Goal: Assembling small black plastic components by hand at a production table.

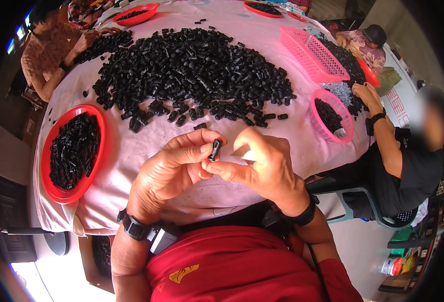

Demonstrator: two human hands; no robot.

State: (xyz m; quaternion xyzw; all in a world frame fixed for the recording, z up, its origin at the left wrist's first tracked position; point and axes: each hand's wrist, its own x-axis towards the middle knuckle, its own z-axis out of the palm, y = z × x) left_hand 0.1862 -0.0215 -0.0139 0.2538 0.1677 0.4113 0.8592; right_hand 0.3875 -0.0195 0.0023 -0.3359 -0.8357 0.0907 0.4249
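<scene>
Between the thumb and index finger of my left hand point(174, 153) is a small black plastic cylindrical part point(215, 149), tilted upright, with a slot or clip along its side. My right hand point(267, 163) is close against it, the thumb stretched toward the part's lower end and the other fingers curled in. Whatever the right fingers hold, if anything, is hidden. Just beyond both hands lies the near edge of a large heap of similar black parts point(191, 75).
The pink-covered table point(131, 186) holds a red basin point(99, 166) of black pieces at left. At right are a pink round basket point(350, 128) and a pink rectangular basket point(315, 55). Co-workers sit around the table; one in black point(418, 171) reaches in from the right.
</scene>
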